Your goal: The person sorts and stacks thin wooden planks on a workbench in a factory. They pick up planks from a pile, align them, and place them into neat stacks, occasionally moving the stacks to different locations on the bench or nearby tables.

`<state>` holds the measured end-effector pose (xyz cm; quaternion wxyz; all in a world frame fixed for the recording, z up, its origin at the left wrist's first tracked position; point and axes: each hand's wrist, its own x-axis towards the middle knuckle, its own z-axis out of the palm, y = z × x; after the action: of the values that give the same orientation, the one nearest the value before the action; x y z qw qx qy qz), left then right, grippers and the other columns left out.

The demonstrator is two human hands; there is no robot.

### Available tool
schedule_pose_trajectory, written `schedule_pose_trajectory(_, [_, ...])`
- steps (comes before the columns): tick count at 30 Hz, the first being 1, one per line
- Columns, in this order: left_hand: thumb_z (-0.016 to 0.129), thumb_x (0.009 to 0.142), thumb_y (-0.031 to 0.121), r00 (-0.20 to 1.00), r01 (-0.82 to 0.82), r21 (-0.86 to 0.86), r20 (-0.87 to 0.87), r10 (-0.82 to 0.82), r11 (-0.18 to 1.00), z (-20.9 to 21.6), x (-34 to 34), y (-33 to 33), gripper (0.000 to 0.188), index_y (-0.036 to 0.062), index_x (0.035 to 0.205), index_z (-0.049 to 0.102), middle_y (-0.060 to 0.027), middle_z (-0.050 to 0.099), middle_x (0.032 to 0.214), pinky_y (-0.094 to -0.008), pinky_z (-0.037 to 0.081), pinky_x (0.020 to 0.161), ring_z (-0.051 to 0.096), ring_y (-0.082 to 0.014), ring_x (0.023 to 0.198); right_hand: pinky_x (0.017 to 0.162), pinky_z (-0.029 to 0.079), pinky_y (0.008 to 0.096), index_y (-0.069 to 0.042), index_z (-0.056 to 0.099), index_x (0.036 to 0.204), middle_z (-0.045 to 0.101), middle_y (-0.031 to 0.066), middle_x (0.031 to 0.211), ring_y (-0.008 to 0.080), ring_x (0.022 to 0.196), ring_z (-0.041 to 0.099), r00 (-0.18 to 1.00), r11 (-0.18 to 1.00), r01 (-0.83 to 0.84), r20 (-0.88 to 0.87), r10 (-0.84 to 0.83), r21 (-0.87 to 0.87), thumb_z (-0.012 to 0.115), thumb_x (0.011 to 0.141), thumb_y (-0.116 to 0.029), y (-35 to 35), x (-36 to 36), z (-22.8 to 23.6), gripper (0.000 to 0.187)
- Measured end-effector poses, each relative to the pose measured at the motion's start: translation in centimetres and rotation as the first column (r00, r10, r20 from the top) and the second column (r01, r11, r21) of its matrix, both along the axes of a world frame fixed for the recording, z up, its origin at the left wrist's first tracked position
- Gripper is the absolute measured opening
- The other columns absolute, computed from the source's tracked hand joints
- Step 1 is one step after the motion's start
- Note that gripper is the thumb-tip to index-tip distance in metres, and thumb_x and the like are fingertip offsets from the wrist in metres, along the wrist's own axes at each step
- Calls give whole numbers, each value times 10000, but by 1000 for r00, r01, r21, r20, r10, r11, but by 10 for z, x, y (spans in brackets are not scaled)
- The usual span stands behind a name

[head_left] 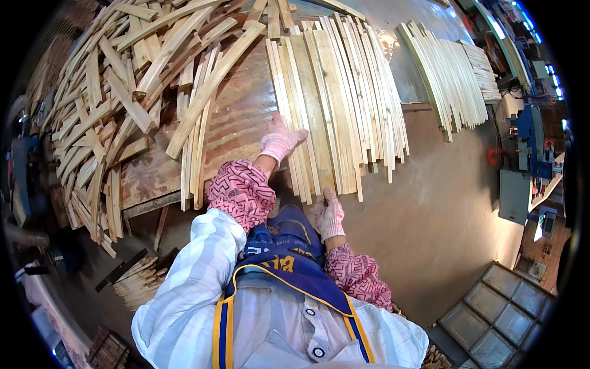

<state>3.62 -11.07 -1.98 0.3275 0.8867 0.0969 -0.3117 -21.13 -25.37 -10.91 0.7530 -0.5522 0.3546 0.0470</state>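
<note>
- Because the near ends of the wooden strips (pixel 338 104) lie unevenly, pushing them with flat fingers would probably level them better than pinching each one.
- The left hand (pixel 283 140), in a pale pink knit glove, is at the row's left edge, fingers spread, its grip released; steady sideways pressure there should keep the strips from fanning apart.
- The right hand (pixel 330 215), gloved alike, is at the near ends, by a broader strip; whether its grip closes on wood I cannot tell. A light push along the grain seems best, minding splinters.
- The strips lie side by side ahead of the person, just right of the table's (pixel 239 101) bare brown top, their near ends apparently overhanging.
- They look long, thin and pale yellow, mostly narrow; a few are broader and duller, with dark slits between some.
- A jumbled wood pile (pixel 123 92) lies well to the left, crisscrossed.
</note>
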Motion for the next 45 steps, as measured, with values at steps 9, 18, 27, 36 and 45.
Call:
schedule_pose_trajectory(9, [686,791,497,993,118,-66,25,-117,991,-7,18,11,960,43,1514,247,-254,329,1525,-426,351,1126,394,-422,1368,397,375,303,-68,661,920,440,-17,514,154,425,451,995,659,68,-97,7,749,418,950,-648,11,20,127,629])
schedule_pose_trajectory(18, [510,872,346,824,-63,551,500,-268,832,-4,52,142,484,157,1315,557,-150,557,1321,-478,435,974,526,-337,1189,503,424,204,9,707,1051,625,11,672,82,554,534,747,750,-642,-91,658,158,574,993,-317,10,27,161,356])
schedule_pose_trajectory(27, [635,833,472,953,54,584,211,-216,810,33,69,233,702,279,1460,383,-161,573,1314,-475,477,937,575,-327,1174,819,572,321,-86,543,1346,625,162,1253,224,1016,653,887,192,-348,-256,384,-918,703,855,-377,-42,134,143,593])
schedule_pose_trajectory(36, [598,810,82,688,-707,-702,-711,143,-88,-51,-26,172,455,-53,1234,502,-238,613,1079,-514,539,884,631,-381,965,1006,483,325,-36,285,1517,523,271,1359,314,1178,585,753,303,-636,-484,447,-710,706,855,-273,-63,199,146,819])
schedule_pose_trajectory(45, [690,876,254,572,-781,-612,-781,252,-123,-19,-66,142,355,-10,1095,597,-182,695,927,-448,606,664,691,-329,736,1030,438,393,-70,434,1458,529,195,1379,320,1217,542,833,143,-442,-346,432,-886,676,866,-330,13,182,129,690])
